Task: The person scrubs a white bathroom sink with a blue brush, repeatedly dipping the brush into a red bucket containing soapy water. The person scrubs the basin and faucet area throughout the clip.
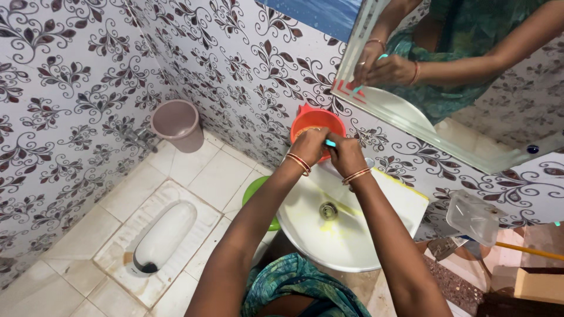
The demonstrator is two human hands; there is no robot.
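Note:
My left hand (309, 147) and my right hand (346, 154) are together above the back rim of a white wash basin (305, 226). Both close on a small light-blue brush-like thing (331, 143) that sticks out between them. The basin bowl has yellowish streaks around its metal drain (328, 209). Just behind my hands an orange plastic mug (319, 121) shows against the patterned tile wall. Orange bangles circle both wrists. The mirror (470, 76) above reflects my hands and arms.
A white squat toilet pan (163, 238) is set in the tiled floor at lower left. A grey-pink bucket (177, 124) stands in the corner by a wall tap (140, 140). A green tub (257, 191) sits under the basin. A clear plastic container (473, 216) lies at right.

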